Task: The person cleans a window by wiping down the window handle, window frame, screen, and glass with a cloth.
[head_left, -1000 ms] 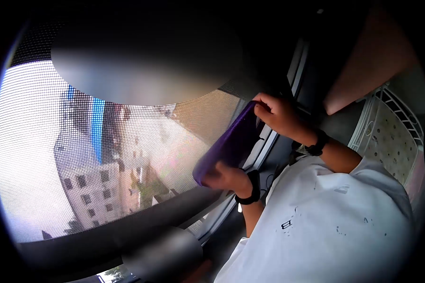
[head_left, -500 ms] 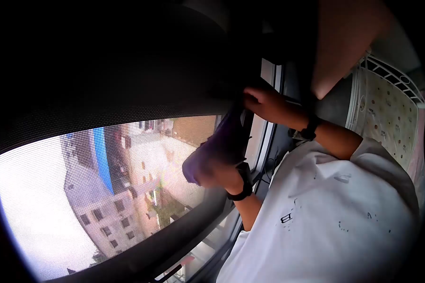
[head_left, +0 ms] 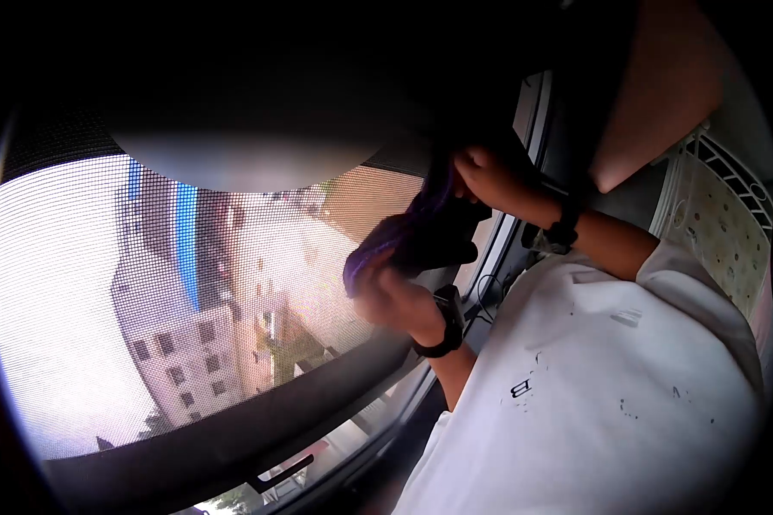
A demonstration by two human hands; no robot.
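Observation:
A dark purple cloth hangs bunched and folded between my two hands, in front of the mesh screen. My right hand is closed on its upper end, with the fingers curled round the fabric. At the lower end, my left hand grips the cloth's edge; its fingertips are blurred by motion. Both wrists wear black bands. Deep shadow hides part of the cloth near my right hand.
Behind the mesh, buildings and a blue strip show outside. A dark bar crosses below the mesh, and a pale window frame runs beside my hands. A white-railed bed stands at the right. Thin cables hang near my left wrist.
The purple cloth was stretched out flatter between my hands and is now crumpled. My left hand has moved slightly up and left. The view tilted and shifted back.

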